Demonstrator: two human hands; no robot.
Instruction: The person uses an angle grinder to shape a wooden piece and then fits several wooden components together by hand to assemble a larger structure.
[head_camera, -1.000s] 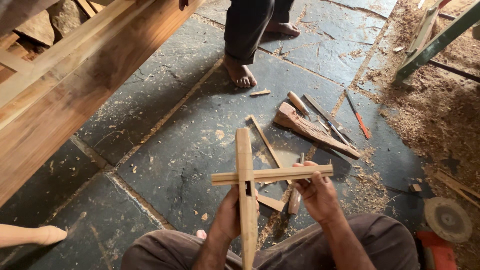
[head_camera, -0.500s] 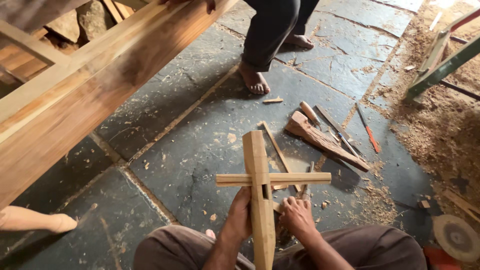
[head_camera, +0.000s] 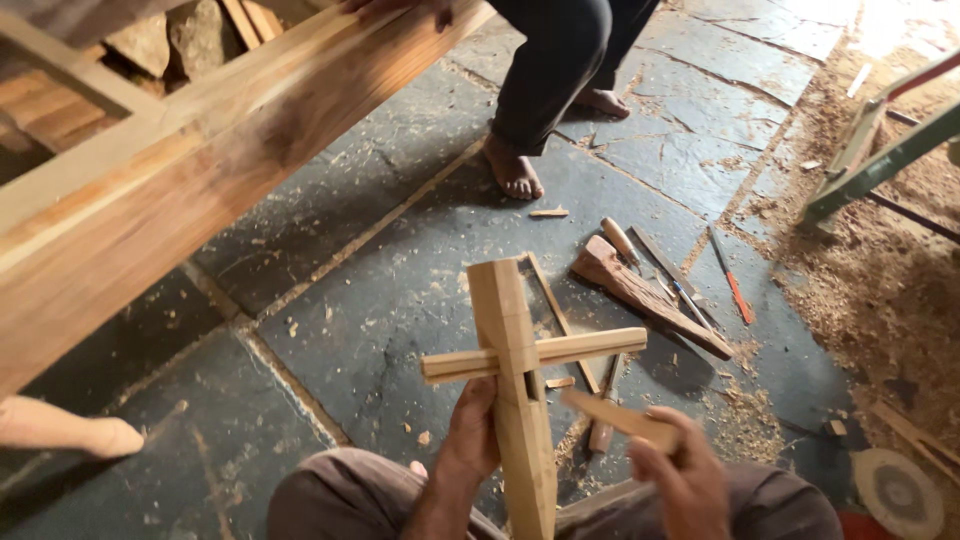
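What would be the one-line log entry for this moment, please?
left hand: grips upright wooden bar | cross stick: through bar's slot | right hand: holds wooden wedge near slot

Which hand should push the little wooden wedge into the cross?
Probably the right hand: it holds the small wedge beside the slot. The left hand is busy gripping the upright wooden post with its crossbar.

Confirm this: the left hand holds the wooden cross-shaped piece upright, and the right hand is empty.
Not quite. In the head view the left hand does hold the wooden cross-shaped piece upright, but the right hand is not empty: it holds a small wooden wedge.
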